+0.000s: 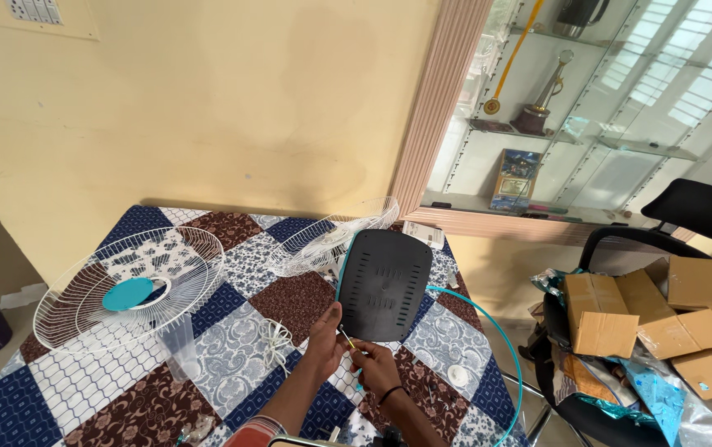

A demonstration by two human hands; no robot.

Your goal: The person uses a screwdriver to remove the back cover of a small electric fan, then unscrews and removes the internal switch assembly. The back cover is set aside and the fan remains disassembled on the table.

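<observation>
Steadying the black fan base [383,284] at its near edge, the left hand [325,341] gripped it while the right hand [375,364] pinched a screwdriver [352,356] over the quilted tabletop [83,389].

Grille [128,285] left — base [383,284] right.

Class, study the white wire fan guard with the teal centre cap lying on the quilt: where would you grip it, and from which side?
Probably grip the white wire fan guard at its outer rim nearest the table's left edge, coming from above. It lies flat, and the thin inner wires look easier to bend.
</observation>
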